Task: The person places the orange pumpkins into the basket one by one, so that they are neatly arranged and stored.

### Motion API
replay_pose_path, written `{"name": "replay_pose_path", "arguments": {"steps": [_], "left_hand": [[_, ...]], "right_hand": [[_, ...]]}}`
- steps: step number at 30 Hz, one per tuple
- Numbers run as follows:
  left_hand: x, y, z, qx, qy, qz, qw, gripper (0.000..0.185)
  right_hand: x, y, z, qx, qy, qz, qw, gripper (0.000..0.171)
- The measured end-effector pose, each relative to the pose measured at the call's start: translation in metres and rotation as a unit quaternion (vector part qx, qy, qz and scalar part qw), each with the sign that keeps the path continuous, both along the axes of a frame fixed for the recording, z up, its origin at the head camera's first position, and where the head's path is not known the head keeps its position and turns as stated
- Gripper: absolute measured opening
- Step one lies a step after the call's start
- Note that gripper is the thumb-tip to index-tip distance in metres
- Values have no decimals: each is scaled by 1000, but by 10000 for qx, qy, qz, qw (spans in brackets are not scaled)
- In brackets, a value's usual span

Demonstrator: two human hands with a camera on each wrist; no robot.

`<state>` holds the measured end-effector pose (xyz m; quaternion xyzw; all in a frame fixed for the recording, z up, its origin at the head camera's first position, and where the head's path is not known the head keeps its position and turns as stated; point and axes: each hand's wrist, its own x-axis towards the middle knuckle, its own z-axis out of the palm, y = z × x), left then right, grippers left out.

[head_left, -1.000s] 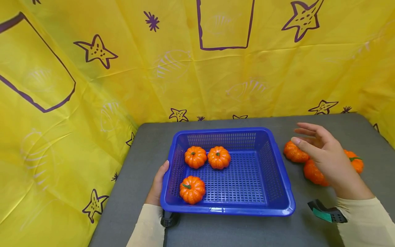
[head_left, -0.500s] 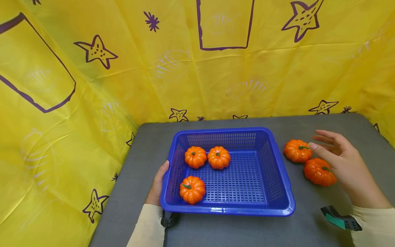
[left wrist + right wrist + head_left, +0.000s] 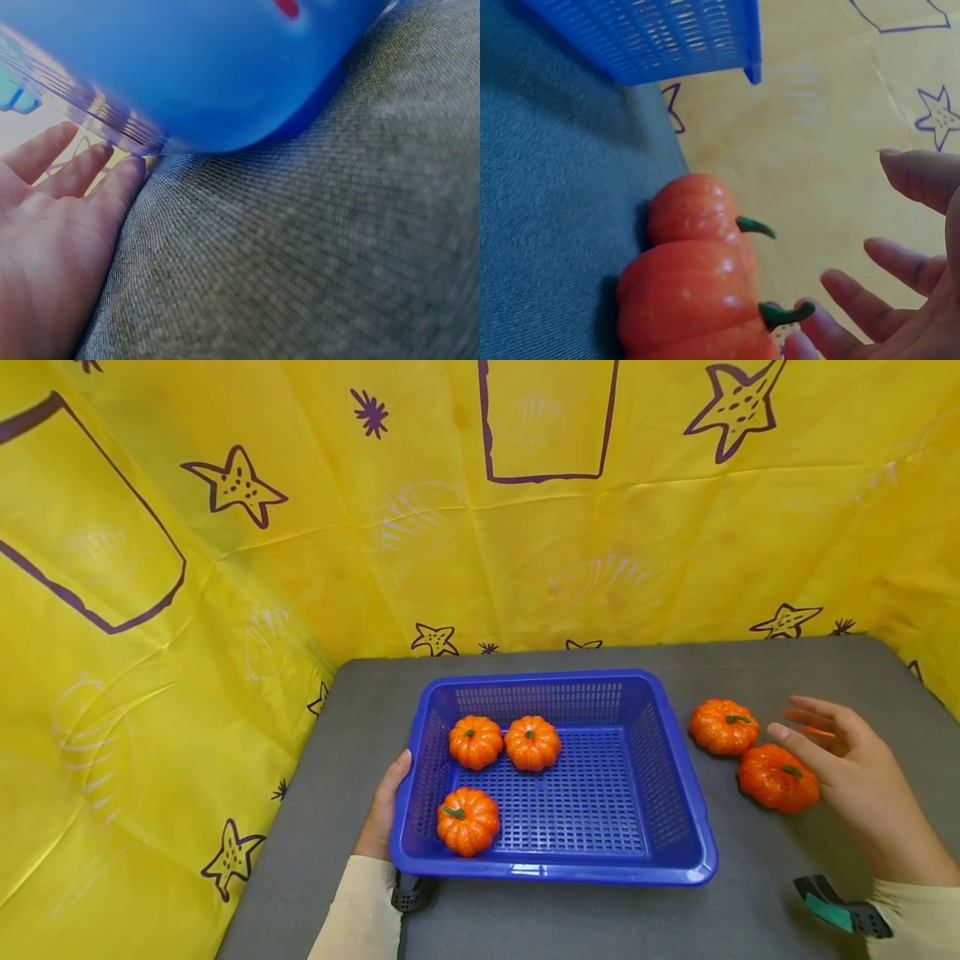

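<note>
I see the near pumpkin (image 3: pixel 778 779) just left of my empty, loose-fingered right hand (image 3: pixel 862 777); my left hand (image 3: pixel 384 802) holds the basket (image 3: pixel 555 871).

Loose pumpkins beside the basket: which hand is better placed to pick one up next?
Probably the right hand: it is beside the loose pumpkins, its fingers apart, holding nothing. The left hand touches the opposite side of the basket.

text: none legible; labels, brands: none; numbers, signs: none
</note>
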<state>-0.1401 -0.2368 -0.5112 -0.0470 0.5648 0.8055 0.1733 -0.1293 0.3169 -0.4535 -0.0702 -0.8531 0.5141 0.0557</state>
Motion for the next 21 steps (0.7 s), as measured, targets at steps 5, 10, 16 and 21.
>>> {"name": "replay_pose_path", "arguments": {"steps": [5,10,16,21], "left_hand": [[0,0,0,-37,12,15,10000,76],[0,1,1,16,-19,-12,10000,76],[1,1,1,19,-43,-21,10000,76],[0,1,1,28,-37,-21,10000,77]], "right_hand": [[3,4,-6,134,-21,-29,9999,68],[4,4,-12,133,-24,-124,9998,67],[5,6,-21,269,34,-95,9996,68],[8,6,-29,219,253,-62,9994,59]]}}
